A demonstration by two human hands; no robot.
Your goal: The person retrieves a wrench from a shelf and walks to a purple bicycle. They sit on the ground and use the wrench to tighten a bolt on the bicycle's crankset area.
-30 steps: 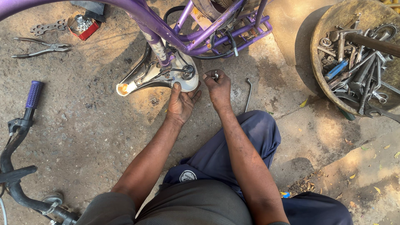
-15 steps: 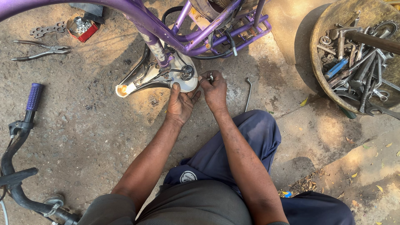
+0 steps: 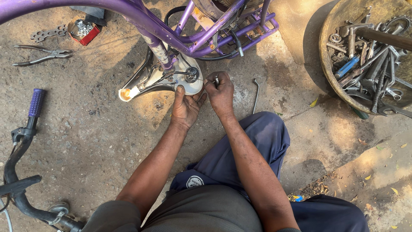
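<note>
An upturned purple bicycle frame point(image 3: 163, 30) rests on its white saddle point(image 3: 189, 83) on the ground. My left hand point(image 3: 185, 108) presses against the rear edge of the saddle, fingers spread on its underside. My right hand point(image 3: 220, 95) is closed around a small metal tool point(image 3: 216, 80) held at the saddle's clamp bolt point(image 3: 192, 74). The tool's tip is hidden by my fingers.
A round pan of wrenches and metal tools point(image 3: 369, 56) sits at the upper right. Pliers point(image 3: 40, 55), a flat multi-hole spanner point(image 3: 49, 32) and a red tin of small parts point(image 3: 83, 30) lie upper left. Handlebars with a purple grip point(image 3: 25, 141) lie left. A bent metal rod point(image 3: 256, 92) lies beside my right hand.
Both hands stay at the saddle; the right hand has shifted only slightly at the clamp. The view has barely moved.
</note>
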